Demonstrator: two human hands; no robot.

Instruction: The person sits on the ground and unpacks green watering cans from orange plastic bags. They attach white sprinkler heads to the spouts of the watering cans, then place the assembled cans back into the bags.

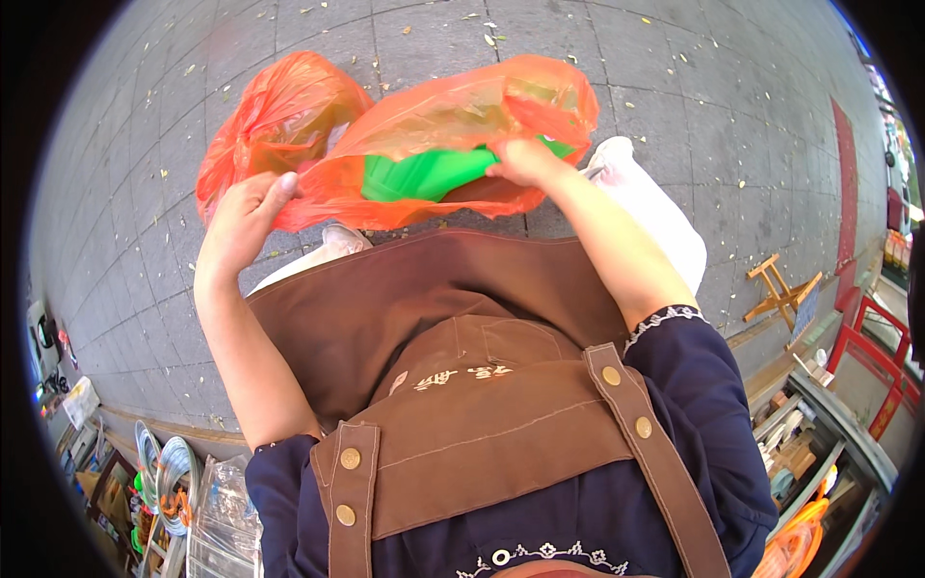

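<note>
Pinching thin, crinkled film under its thumb, the left hand holds the edge of a translucent orange-red plastic bag, which gapes above grey square paving, just beyond the brown cloth apron. Inside lies a smooth, bright green object; the right hand curls beside it, though I can't tell what those fingers grasp.

The person over there has both bare arms stretched past the brown apron, the left forearm along its left edge, the right forearm slanting inward across its right corner. Beyond its hem, the left hand grips, thumb straight; the right hand bends its fingers.
</note>
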